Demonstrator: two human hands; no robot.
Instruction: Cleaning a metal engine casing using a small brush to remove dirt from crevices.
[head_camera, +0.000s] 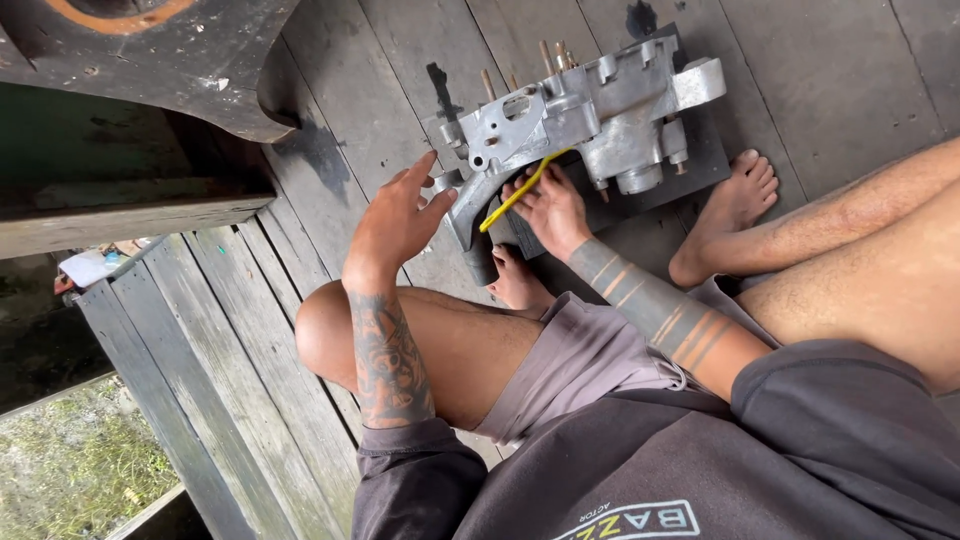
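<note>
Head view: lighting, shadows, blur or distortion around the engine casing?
Head view: soft, even daylight with no hard glare; the grey metal engine casing shows only dull highlights and casts a faint shadow on the plank floor; left hand, right hand and yellow tool are sharp; no clear motion blur; frame is tilted.

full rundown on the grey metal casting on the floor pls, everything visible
The metal casting is a dull silver-grey, aluminium-looking housing with bosses, holes and mounting lugs, and thin studs sticking up along its far edge. It lies flat, partly on a dark mat on the grey wooden plank floor. A curved arm of it reaches toward the person. The left hand touches that arm's end; the right hand holds a yellow tool against its near edge. A bare foot rests beside it.
</note>
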